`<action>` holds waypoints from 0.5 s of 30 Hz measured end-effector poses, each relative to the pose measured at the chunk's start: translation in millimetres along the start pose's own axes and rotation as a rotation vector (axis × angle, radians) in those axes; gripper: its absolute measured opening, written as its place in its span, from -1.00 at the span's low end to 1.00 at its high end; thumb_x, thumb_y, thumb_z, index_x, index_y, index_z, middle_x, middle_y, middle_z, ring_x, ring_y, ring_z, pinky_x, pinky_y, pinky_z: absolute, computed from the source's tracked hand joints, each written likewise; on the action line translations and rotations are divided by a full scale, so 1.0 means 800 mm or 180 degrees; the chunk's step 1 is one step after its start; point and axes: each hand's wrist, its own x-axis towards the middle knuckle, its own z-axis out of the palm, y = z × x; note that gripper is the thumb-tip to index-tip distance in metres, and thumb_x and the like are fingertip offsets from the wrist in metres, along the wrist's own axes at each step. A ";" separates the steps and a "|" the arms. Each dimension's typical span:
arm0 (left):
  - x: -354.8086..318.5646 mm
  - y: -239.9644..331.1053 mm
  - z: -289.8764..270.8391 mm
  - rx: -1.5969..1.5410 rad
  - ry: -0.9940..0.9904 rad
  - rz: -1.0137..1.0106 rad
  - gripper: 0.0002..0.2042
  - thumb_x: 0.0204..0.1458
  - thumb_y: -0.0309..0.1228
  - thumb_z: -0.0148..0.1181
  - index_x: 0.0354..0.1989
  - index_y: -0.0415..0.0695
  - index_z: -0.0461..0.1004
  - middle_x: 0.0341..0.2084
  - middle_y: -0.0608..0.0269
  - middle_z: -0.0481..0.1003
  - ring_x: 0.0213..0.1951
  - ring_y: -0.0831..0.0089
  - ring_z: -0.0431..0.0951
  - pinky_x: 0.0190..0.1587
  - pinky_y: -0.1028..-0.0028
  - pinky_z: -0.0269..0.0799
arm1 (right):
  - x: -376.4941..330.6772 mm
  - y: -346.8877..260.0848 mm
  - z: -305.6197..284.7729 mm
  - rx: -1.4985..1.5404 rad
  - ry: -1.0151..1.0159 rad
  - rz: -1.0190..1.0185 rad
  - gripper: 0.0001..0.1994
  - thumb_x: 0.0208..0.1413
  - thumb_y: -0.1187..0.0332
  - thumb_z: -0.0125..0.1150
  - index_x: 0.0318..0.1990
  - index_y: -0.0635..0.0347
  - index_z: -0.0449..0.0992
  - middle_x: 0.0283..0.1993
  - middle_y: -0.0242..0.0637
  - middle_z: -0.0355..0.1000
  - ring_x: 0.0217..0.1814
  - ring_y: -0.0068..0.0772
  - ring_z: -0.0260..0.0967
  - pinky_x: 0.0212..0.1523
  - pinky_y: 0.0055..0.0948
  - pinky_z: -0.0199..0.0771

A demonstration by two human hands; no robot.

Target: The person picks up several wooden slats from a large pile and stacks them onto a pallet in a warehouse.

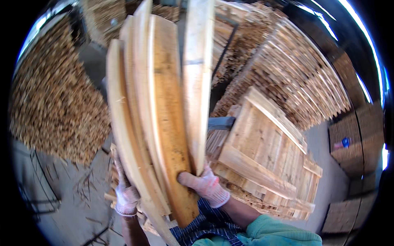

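Note:
Several long wooden planks [168, 94] rise in front of me in one bundle, their far ends fanned apart. My left hand [126, 199], in a white knit glove, grips the bundle's left side; its fingertips are partly hidden behind the wood. On the right side my gloved right hand [205, 186] is closed on the planks, its thumb lying across the face of a darker, spotted plank [170, 119]. A paler plank [198, 74] leans away to the right, its lower end at my right hand. The planks' near ends reach down to my dark apron [197, 233].
To the right lies a stack of boards with crosspieces [262, 156]. Behind it stands a tall pile of planks [287, 74]. A large lumber stack [57, 94] fills the left, with wood scraps [84, 184] on the floor below. More stacks [349, 135] line the far right.

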 end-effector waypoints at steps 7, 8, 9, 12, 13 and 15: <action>0.070 0.107 0.209 -0.1876 -0.2013 -0.0343 0.09 -0.07 0.00 0.28 0.56 -0.04 -0.29 0.48 0.06 -0.02 0.46 0.20 0.02 0.47 0.34 -0.05 | -0.113 -0.102 -0.117 -0.0095 0.1700 -0.0363 -0.09 0.10 0.21 0.48 0.46 0.21 -0.02 0.18 -0.17 0.41 0.15 -0.40 0.39 0.15 -0.35 0.50; 0.072 0.114 0.237 -0.2111 -0.2351 -0.0361 0.08 -0.03 0.05 0.28 0.56 -0.04 -0.29 0.47 0.03 -0.01 0.45 0.18 0.04 0.46 0.34 -0.02 | -0.125 -0.105 -0.138 -0.0111 0.1907 -0.0551 -0.08 0.10 0.17 0.47 0.47 0.23 -0.03 0.17 -0.12 0.42 0.14 -0.37 0.41 0.14 -0.33 0.50; 0.081 0.127 0.267 -0.1662 -0.2601 -0.0394 0.10 -0.02 0.07 0.29 0.56 -0.04 -0.30 0.47 0.00 -0.01 0.44 0.17 0.09 0.45 0.33 0.00 | -0.135 -0.110 -0.160 -0.0134 0.2093 -0.0728 -0.07 0.10 0.12 0.47 0.47 0.24 -0.03 0.16 -0.08 0.43 0.13 -0.34 0.42 0.14 -0.32 0.51; 0.104 0.138 0.362 -0.0620 -0.3153 -0.0295 0.13 -0.03 0.16 0.32 0.55 -0.07 -0.30 0.43 -0.20 0.03 0.36 0.01 0.25 0.40 0.25 0.12 | -0.163 -0.137 -0.227 -0.1348 0.2817 0.0352 -0.06 0.15 -0.09 0.33 0.49 0.19 -0.07 0.25 0.17 0.34 0.22 -0.03 0.42 0.20 -0.14 0.46; 0.104 0.143 0.392 0.0051 -0.2981 0.0193 0.14 -0.05 0.20 0.32 0.54 -0.08 -0.26 0.40 -0.28 0.05 0.33 -0.08 0.28 0.37 0.19 0.17 | -0.166 -0.125 -0.256 -0.2060 0.3108 0.0676 -0.05 0.16 -0.16 0.26 0.50 0.15 -0.09 0.28 0.23 0.28 0.25 0.06 0.39 0.23 -0.09 0.43; 0.075 0.171 0.436 0.1095 -0.2979 0.0711 0.16 -0.11 0.24 0.35 0.53 -0.09 -0.19 0.33 -0.40 0.09 0.28 -0.24 0.31 0.32 0.08 0.25 | -0.168 -0.096 -0.309 -0.3497 0.3642 0.1393 -0.03 0.17 -0.28 0.13 0.52 0.09 -0.14 0.35 0.36 0.17 0.31 0.26 0.31 0.28 0.00 0.36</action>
